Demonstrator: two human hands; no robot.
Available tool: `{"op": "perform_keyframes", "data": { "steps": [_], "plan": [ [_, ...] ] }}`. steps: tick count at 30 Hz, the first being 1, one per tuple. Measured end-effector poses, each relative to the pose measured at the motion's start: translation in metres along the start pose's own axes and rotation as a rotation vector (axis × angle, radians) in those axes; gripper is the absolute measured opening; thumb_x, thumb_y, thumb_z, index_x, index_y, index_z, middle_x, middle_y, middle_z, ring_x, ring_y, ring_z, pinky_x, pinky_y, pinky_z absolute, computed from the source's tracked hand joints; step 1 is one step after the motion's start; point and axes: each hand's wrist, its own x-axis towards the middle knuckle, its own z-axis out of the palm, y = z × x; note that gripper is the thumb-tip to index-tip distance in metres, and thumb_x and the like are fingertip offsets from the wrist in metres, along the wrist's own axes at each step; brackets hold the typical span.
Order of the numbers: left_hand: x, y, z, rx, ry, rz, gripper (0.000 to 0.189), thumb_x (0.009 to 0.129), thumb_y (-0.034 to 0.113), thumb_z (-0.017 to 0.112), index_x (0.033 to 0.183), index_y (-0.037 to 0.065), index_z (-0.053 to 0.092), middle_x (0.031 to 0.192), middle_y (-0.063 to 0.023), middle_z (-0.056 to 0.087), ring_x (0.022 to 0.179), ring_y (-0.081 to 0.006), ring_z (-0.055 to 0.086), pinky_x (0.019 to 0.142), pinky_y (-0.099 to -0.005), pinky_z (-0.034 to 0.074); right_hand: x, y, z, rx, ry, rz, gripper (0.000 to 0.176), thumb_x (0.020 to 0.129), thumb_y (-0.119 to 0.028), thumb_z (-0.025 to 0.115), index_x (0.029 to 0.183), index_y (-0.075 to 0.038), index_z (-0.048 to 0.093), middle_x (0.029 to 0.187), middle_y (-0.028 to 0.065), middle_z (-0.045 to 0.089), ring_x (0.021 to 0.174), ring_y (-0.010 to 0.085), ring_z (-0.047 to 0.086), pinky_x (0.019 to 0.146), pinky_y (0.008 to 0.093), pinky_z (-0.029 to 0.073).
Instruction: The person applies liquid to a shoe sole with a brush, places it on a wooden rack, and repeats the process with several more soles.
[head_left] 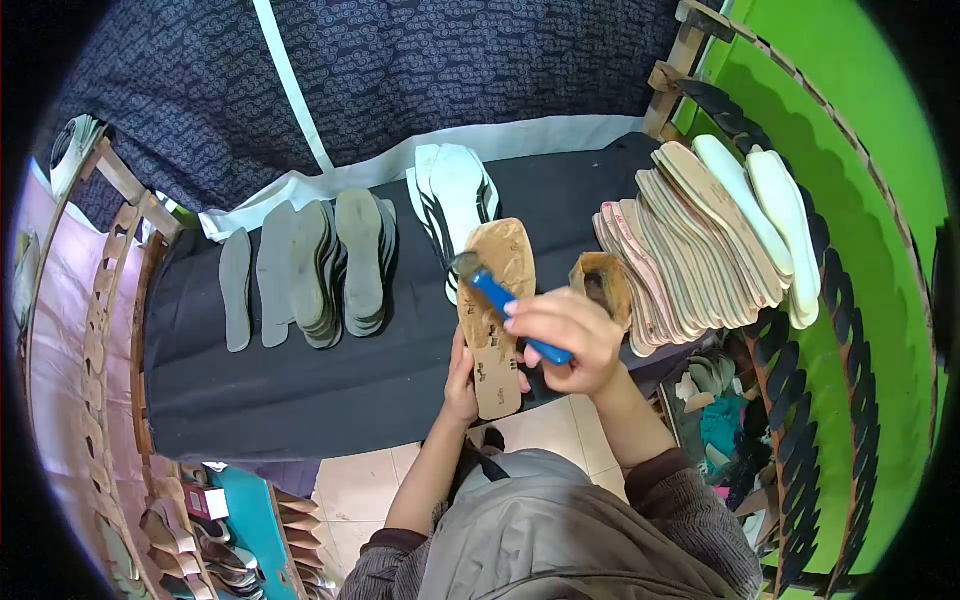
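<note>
In the lower left of the frame a small red and white box (206,499) sits beside a teal panel (255,530); any print on the box is too small to read. Above them, left of centre on the dark tabletop (300,390), grey insoles (320,270) lie in overlapping rows, with a single one set apart at their left end. Just above centre, striped white soles (455,190) are fanned out.

In front of these, at the centre, the left hand (462,380) has its grip closed on the lower end of a tan sole (505,250). The sole is held lengthwise over the tabletop's near edge, its far end pointing to the top of the frame. Small dark stamps show on the sole near the thumb, but they cannot be read. The right hand (565,340) has its grip wrapped round the blue handle of a brush (495,293), whose dark head rests on the upper left part of the sole.

Right of the hands a brown pot (603,285) stands just beside a long fanned stack of tan and pink soles (680,240). A few cream soles (775,210) lie at the stack's far right, against the green wall (860,200).
</note>
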Motion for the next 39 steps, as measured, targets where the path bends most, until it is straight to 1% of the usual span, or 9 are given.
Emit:
{"op": "perform_keyframes", "data": {
  "steps": [6,12,16,21,26,28,34,37,39],
  "plan": [
    [-0.001,-0.01,-0.012,-0.115,-0.099,-0.047,0.06,0.095,0.044,0.033,0.142,0.016,0.009,0.108,-0.0274,0.052,0.071,-0.0359,0.063,0.062,-0.0442,0.055,-0.004,0.009,-0.008,-0.155,0.172,0.097,0.023,0.065,0.0,0.065,0.087,-0.001,0.066,0.087,0.0132,0.067,0.072,0.0276,0.064,0.064,0.0318,0.051],
    [0.001,-0.023,-0.021,-0.193,0.187,0.015,0.054,0.097,0.038,0.027,0.143,0.018,0.01,0.116,-0.0237,0.051,0.079,-0.0335,0.063,0.07,-0.0417,0.053,-0.033,-0.01,-0.002,0.23,-0.296,-0.024,0.035,0.054,0.001,0.064,0.089,-0.003,0.063,0.092,0.0119,0.064,0.072,0.0278,0.062,0.062,0.0343,0.051],
    [0.002,-0.013,-0.009,-0.105,0.244,0.043,0.047,0.098,0.035,0.019,0.141,0.017,0.02,0.108,-0.0187,0.055,0.093,-0.0308,0.058,0.085,-0.0404,0.047,-0.046,0.0,0.003,0.087,-0.129,-0.043,0.03,0.058,-0.004,0.068,0.087,-0.003,0.066,0.09,0.0121,0.065,0.063,0.0254,0.061,0.054,0.0313,0.048],
    [0.0,-0.013,-0.018,-0.308,0.145,-0.068,0.05,0.095,0.045,0.019,0.132,0.013,0.031,0.101,-0.018,0.053,0.071,-0.0328,0.06,0.062,-0.0423,0.052,-0.055,-0.019,0.002,0.245,-0.316,-0.067,0.028,0.058,-0.004,0.066,0.086,0.0,0.065,0.091,0.0133,0.065,0.062,0.0247,0.06,0.053,0.0309,0.048],
    [0.001,-0.011,-0.011,-0.318,0.122,-0.022,0.047,0.096,0.041,0.02,0.135,0.016,0.026,0.102,-0.0184,0.054,0.073,-0.0307,0.06,0.065,-0.0414,0.052,-0.052,-0.013,0.007,0.124,-0.19,-0.032,0.037,0.053,-0.007,0.07,0.09,-0.003,0.063,0.093,0.0103,0.063,0.065,0.0253,0.059,0.059,0.0336,0.049],
    [0.006,-0.013,-0.008,-0.097,0.273,0.12,0.044,0.097,0.037,0.021,0.137,0.017,0.024,0.103,-0.0192,0.054,0.075,-0.0293,0.06,0.067,-0.0405,0.052,-0.051,-0.009,0.011,0.056,-0.149,-0.017,0.037,0.053,-0.005,0.067,0.089,-0.002,0.063,0.093,0.0105,0.062,0.065,0.0256,0.058,0.058,0.0335,0.049],
    [-0.001,-0.007,-0.013,-0.281,0.1,0.001,0.044,0.097,0.038,0.02,0.135,0.017,0.025,0.1,-0.0197,0.055,0.076,-0.0316,0.06,0.066,-0.0416,0.053,-0.049,-0.027,0.001,0.168,-0.39,0.014,0.032,0.053,-0.003,0.064,0.085,-0.001,0.061,0.091,0.0114,0.062,0.067,0.0255,0.059,0.059,0.034,0.049],
    [0.0,-0.01,-0.013,-0.361,0.089,-0.018,0.045,0.096,0.039,0.02,0.133,0.015,0.027,0.099,-0.0198,0.054,0.076,-0.033,0.06,0.065,-0.0428,0.052,-0.048,-0.019,0.006,0.17,-0.169,-0.017,0.035,0.051,-0.002,0.064,0.085,-0.001,0.065,0.093,0.0126,0.064,0.065,0.0252,0.06,0.055,0.0316,0.049],
    [0.001,-0.012,-0.014,-0.335,0.152,0.002,0.045,0.096,0.041,0.02,0.137,0.022,0.02,0.102,-0.0209,0.053,0.073,-0.0333,0.06,0.063,-0.0428,0.053,-0.048,-0.016,0.015,0.155,-0.164,-0.027,0.035,0.052,-0.003,0.066,0.086,-0.001,0.064,0.093,0.0126,0.064,0.065,0.0255,0.06,0.056,0.0316,0.049]
  ]
}}
